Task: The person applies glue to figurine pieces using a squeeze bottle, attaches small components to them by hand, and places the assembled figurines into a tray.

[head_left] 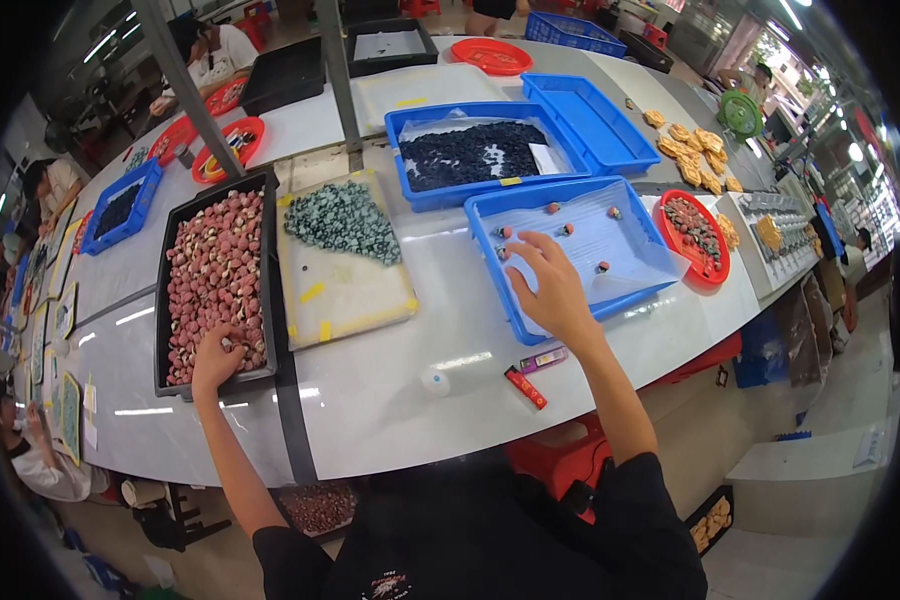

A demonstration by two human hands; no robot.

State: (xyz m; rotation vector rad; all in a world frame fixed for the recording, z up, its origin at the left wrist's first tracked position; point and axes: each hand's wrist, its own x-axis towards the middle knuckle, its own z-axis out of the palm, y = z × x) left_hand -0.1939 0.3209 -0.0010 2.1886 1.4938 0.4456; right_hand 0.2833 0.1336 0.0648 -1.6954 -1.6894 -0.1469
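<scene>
My left hand (218, 360) reaches into the near end of a black tray (160, 330) heaped with small round pink-and-cream pieces (215, 260). Its fingers are curled together among them; whatever they pinch is hidden. Over a blue tray (505, 318) lined with a white sheet, my right hand (555, 290) has its fingers apart. Several small red-and-dark pieces (567, 230) lie spaced out on the sheet. One piece (503, 252) sits right by the right fingertips. Between the trays, a pale board (355, 310) bears a spread of dark green glossy beads (340, 222).
A second blue tray (410, 190) holds dark pieces behind. A red plate (715, 278) of mixed pieces stands at the right. Near the front edge lie a red lighter-like item (525, 388), a purple one (543, 360) and a white round-topped container (435, 381). Metal posts (336, 75) rise behind.
</scene>
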